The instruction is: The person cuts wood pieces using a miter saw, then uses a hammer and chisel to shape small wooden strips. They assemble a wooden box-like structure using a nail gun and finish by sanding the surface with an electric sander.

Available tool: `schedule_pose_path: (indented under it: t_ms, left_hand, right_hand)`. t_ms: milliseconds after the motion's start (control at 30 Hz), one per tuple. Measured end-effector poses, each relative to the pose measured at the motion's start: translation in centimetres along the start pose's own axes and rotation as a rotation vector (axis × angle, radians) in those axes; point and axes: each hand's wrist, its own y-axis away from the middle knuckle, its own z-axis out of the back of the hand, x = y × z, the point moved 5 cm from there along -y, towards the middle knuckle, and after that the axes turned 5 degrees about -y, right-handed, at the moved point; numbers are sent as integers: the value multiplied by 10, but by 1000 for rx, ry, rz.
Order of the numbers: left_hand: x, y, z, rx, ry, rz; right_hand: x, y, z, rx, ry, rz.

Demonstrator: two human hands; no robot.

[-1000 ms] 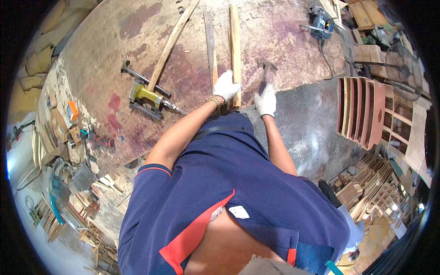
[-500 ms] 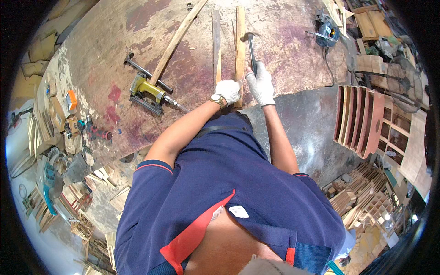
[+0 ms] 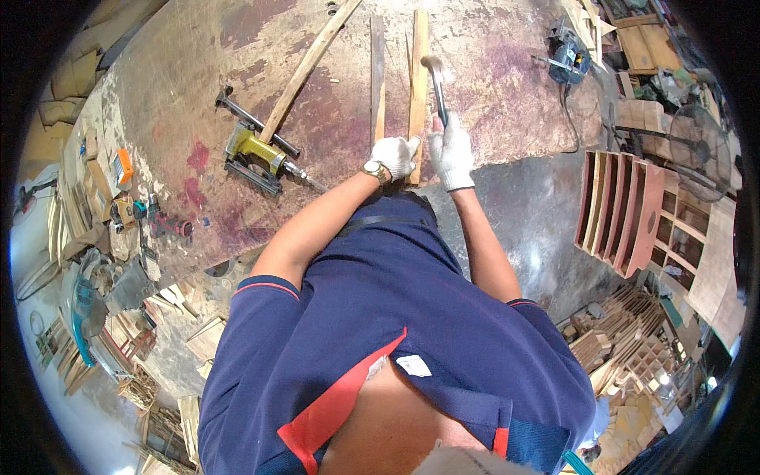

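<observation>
Hammer [image 3: 437, 87] in right hand [image 3: 452, 152], gloved fist closed round handle, head raised above light wooden strip [image 3: 417, 87] at upper centre of frame. Left hand [image 3: 393, 154], gloved, fingers closed on near end of strip, likely to keep it steady on workbench [image 3: 174, 111]. Darker strip [image 3: 378, 71] lies just beside, to left. Yellow nail gun [image 3: 255, 154] rests at centre left, near long diagonal batten [image 3: 309, 67]. Nail, if any, too small to see. Far ends of strips cut off by top edge.
</observation>
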Motion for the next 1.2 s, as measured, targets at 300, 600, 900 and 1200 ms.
schedule_pose_path:
  t_ms: [300,600,900,1200]
  left_hand:
    - [2,3,-1,-23,-12,-6]
    - [12,-1,-5,-22,10,-82]
    - [15,-1,-3,-70,1,-107]
    - [15,0,0,25,47,-100]
  right_hand:
    - [-21,10,-1,-27,38,-109]
    - [-88,29,-21,38,146,-173]
    - [-95,49,-3,-135,-67,-269]
    - [-75,12,14,-270,60,-248]
